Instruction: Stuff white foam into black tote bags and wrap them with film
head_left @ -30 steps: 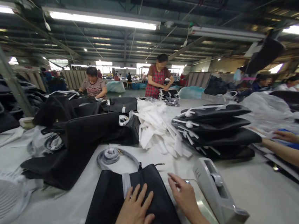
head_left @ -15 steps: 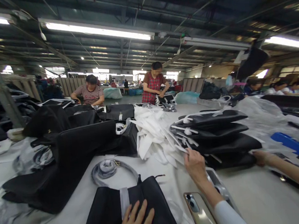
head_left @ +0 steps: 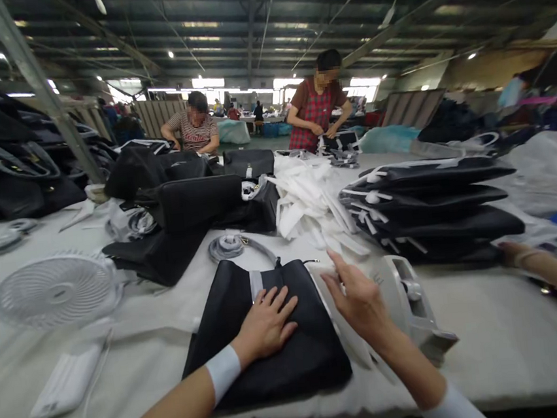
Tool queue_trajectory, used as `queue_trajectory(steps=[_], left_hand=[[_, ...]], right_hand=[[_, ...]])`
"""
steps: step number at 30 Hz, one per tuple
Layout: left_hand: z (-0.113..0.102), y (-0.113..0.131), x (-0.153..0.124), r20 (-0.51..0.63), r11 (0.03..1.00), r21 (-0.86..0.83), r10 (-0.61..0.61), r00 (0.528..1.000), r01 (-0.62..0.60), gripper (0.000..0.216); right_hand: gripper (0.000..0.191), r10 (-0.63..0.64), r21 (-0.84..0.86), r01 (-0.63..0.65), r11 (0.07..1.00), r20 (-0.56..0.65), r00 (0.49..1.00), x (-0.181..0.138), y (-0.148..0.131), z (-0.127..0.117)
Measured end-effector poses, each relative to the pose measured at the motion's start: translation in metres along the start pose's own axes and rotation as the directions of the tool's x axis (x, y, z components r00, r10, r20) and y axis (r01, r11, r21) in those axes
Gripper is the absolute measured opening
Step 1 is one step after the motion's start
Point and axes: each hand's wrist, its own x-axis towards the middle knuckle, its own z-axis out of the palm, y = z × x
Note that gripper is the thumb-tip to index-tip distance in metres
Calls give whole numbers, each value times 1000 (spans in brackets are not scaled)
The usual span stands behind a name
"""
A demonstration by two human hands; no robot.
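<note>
A black bag (head_left: 316, 346) lies on the white-covered table in front of me, with a pale strip (head_left: 256, 283) down its upper part. My left hand (head_left: 269, 321) rests flat on it, fingers spread. Just off the bag's right side, my right hand (head_left: 360, 296) has its forefinger stretched forward and the thumb apart from it. A thin white sheet (head_left: 322, 283) runs under this hand and appears gripped by it; the other fingers are partly hidden. Beyond the bag lies a wrapped, coiled strap (head_left: 226, 247).
A heap of white sheets (head_left: 301, 197) lies ahead, beside stacked black bags (head_left: 437, 217). Another person's hand (head_left: 517, 255) touches that stack. More black bags (head_left: 199, 207), a white fan (head_left: 55, 293) and a power bank (head_left: 66, 380) are leftward. A white holder (head_left: 409, 295) stands right.
My right hand has come back from the white heap to the bag's side, with white material now where the phone showed. My left hand stays on the bag. The view has tilted down.
</note>
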Motion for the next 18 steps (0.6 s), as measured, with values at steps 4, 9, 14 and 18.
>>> queue_trajectory(steps=[4,9,14,18], left_hand=[[0,-1,-1,-14,1000,20,-9,1000,9,56],[-3,0,-1,8,999,48,1,1000,-2,56],[-6,3,1,54,999,51,-12,998,9,56],[-14,2,17,182,998,-37,59,981,-53,64]], right_hand=[[47,73,49,-84,995,192,979,-51,6,50],[48,267,-98,-249,964,283,921,-96,32,44],[46,410,-106,-401,910,382,828,-137,42,21],[36,481,-32,-505,863,358,800,-135,41,5]])
